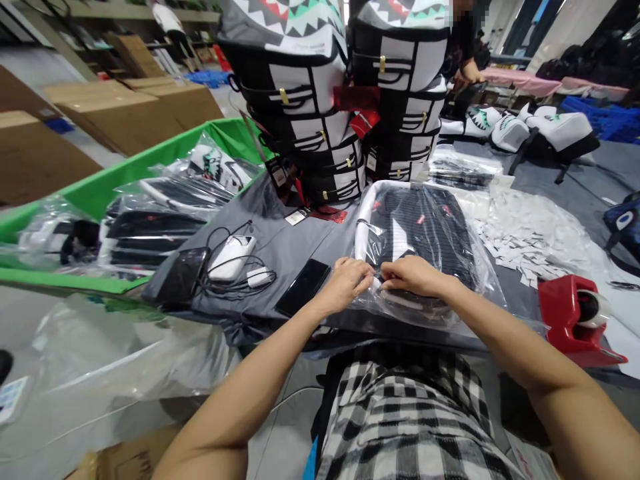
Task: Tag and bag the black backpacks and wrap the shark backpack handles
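Note:
A black and white backpack lies flat on the table in front of me, inside a clear plastic bag. At the bag's near left edge, my left hand has its fingers bent and closed on the plastic. Just to its right, my right hand pinches the same bag, its knuckles over the near end of the backpack. A small whitish piece shows between the two hands; what it is, I cannot make out.
Tall stacks of backpacks rise behind. A black phone and a white power bank lie left. To the right are a red tape dispenser and white paper slips. Bagged backpacks fill a green bin. Another person stands beyond.

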Demonstrator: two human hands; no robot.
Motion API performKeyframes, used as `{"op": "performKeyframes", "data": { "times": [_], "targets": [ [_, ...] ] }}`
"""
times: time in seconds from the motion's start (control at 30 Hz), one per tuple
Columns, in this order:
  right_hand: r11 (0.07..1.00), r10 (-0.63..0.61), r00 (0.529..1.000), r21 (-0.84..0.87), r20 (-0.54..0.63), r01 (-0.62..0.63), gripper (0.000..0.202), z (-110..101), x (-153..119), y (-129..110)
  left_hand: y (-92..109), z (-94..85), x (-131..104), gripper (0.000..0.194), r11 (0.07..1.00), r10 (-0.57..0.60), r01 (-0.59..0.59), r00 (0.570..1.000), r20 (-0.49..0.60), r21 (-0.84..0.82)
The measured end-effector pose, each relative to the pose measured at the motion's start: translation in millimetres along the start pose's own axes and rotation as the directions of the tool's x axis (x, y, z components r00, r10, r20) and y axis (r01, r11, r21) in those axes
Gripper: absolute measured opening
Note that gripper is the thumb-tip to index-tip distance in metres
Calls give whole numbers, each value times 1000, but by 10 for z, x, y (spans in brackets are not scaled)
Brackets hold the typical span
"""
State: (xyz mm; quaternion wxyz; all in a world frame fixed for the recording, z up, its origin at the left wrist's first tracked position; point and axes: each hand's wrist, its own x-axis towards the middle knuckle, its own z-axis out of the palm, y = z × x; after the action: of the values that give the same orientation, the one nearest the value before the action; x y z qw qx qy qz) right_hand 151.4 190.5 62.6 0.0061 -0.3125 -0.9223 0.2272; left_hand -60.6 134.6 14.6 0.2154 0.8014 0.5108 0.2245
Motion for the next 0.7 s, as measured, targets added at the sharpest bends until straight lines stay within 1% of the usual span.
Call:
{"op": "performKeyframes", "data": {
  "times": [0.03,0.1,0.17,0.2,0.27,0.3,0.37,0.4,0.47,0.53,0.57,0.6,0.63,0.67,0.7],
  "targets": [
    [997,70,998,-28,9,-69,24,5,43,84,-9,7,-3,16,1000,2,-2,1000,-9,-7],
    [979,200,980,-34,-17,-201,32,-3,32,205,-28,17,-8,15,1000,9,-9,1000,-21,-19],
    [956,286,954,-35,-88,-290,30,-31,-54,216,-41,16,-12,14,999,17,-18,1000,-19,-30],
    [951,299,946,-41,-126,-306,26,-44,-103,174,-44,13,-13,14,999,21,-22,1000,-16,-35],
    [959,263,947,-59,-184,-277,20,-48,-175,18,-42,4,-14,15,999,26,-26,1000,-6,-43],
    [967,227,957,-74,-183,-243,20,-31,-186,-76,-38,0,-14,16,999,25,-25,1000,2,-43],
    [972,181,976,-131,-120,-196,23,42,-144,-243,-23,-6,-14,17,999,18,-17,1000,19,-36],
    [966,183,980,-173,-75,-194,27,93,-95,-299,-13,-11,-13,17,1000,8,-7,1000,27,-30],
    [944,217,976,-252,-10,-212,35,200,22,-341,9,-31,-5,17,1000,-18,18,999,36,-20],
    [937,231,973,-267,-4,-224,42,280,88,-314,19,-70,24,14,998,-34,37,998,61,-52],
    [946,220,975,-240,-21,-219,40,302,74,-289,14,-95,51,11,993,-43,51,996,74,-107],
    [961,198,978,-186,-58,-206,34,310,18,-261,-3,-122,87,11,980,-64,77,995,73,-185],
    [978,167,978,-104,-125,-181,28,304,-84,-231,-34,-148,133,16,954,-108,118,993,49,-277],
    [991,132,968,8,-215,-133,24,285,-228,-197,-80,-171,186,25,908,-190,179,982,9,-380],
    [987,92,933,152,-348,-41,25,252,-405,-156,-139,-187,243,35,842,-302,249,953,-34,-479]
  ]
}}
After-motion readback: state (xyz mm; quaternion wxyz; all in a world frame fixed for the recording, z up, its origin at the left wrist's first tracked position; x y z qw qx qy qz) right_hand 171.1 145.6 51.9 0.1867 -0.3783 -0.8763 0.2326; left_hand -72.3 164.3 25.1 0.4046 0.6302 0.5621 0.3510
